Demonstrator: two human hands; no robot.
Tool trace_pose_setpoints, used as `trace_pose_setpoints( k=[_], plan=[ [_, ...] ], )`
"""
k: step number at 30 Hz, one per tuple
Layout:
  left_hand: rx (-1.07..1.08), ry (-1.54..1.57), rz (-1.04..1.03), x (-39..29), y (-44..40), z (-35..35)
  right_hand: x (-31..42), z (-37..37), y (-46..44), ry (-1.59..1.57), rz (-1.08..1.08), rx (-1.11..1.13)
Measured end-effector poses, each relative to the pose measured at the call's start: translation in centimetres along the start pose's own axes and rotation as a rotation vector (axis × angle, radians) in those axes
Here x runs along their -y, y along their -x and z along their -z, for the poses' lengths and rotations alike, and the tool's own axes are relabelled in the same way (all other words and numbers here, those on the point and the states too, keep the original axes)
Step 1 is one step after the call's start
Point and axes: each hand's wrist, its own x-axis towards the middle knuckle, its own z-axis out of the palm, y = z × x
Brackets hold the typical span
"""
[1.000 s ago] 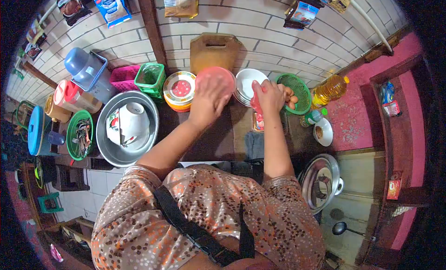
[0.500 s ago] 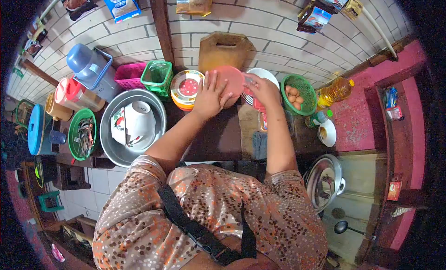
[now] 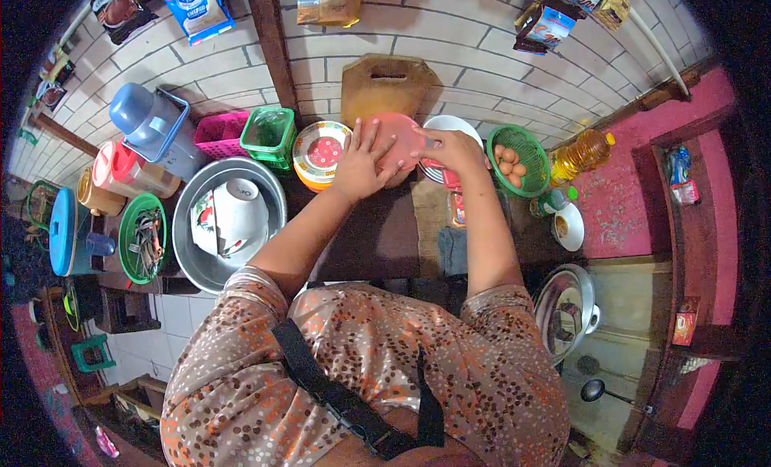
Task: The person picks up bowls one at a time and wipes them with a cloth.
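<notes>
A round, translucent pink plastic lid is between my two hands, in front of the wooden cutting board. My left hand lies against its left and lower side with the fingers spread. My right hand has its fingers bent at the lid's right edge, gripping it; the fingertips are partly hidden. What lies under the lid is mostly covered. Just left is a stack of patterned plates. A white plate shows behind my right hand, and red packets lie below it.
A metal basin with white bowls and a green cutlery basket stand left. The cutting board leans on the wall. Right are a green egg basket, an oil bottle and a small white bowl.
My right hand has shifted slightly along the lid's right edge, its fingers now closer in. My left hand stays on the lid. The view has moved a little.
</notes>
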Motion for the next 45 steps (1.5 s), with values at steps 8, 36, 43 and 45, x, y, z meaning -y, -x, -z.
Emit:
trace_pose_setpoints(
  k=[8, 36, 43, 45],
  plan=[
    [0.037, 0.110, -0.006, 0.1, -0.3, -0.1, 0.3, 0.5, -0.2, -0.013, -0.045, 0.076],
    [0.230, -0.015, 0.044, 0.2, -0.8, 0.1, -0.6, -1.0, -2.3, -0.041, -0.052, 0.227],
    [0.405, -0.158, 0.121, -1.0, -1.5, 1.8, 0.1, -0.6, -0.9, 0.027, 0.034, 0.139],
    [0.430, -0.199, 0.156, -1.4, -1.3, 2.2, -0.3, -1.4, -1.3, 0.041, 0.035, 0.107]
  ],
)
